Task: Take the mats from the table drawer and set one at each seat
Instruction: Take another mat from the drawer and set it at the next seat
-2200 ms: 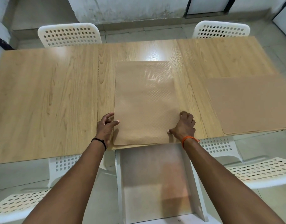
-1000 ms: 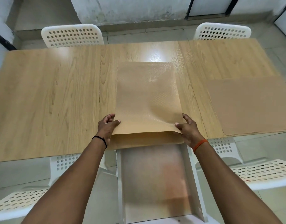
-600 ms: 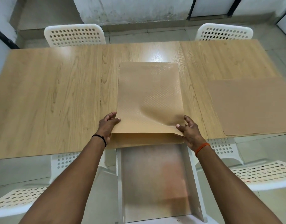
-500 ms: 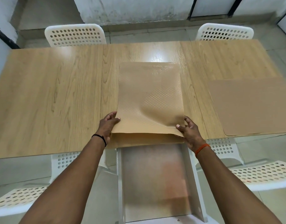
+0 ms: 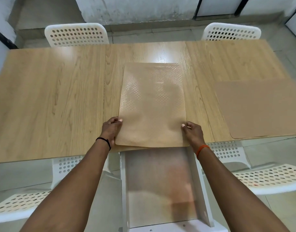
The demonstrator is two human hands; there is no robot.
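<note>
A stack of tan textured mats (image 5: 152,104) lies lengthwise in the middle of the wooden table (image 5: 51,97), its near end over the table's front edge. My left hand (image 5: 111,129) pinches the top mat's left edge and my right hand (image 5: 192,133) pinches its right edge, near the front corners. The top mat's near end is raised slightly off the one beneath. Another tan mat (image 5: 261,109) lies flat at the right front seat. The white drawer (image 5: 160,190) stands pulled open below the table edge, with nothing visible in it.
Two white perforated chairs stand at the far side, the left chair (image 5: 77,35) and the right chair (image 5: 230,31). Two more sit at the near side, a left one (image 5: 18,203) and a right one (image 5: 269,180). The floor is grey tile.
My hands have shifted from the mat's front corners to grip its side edges. The top mat's near end, lifted and bowed a moment ago, now lies lower and flatter over the stack.
</note>
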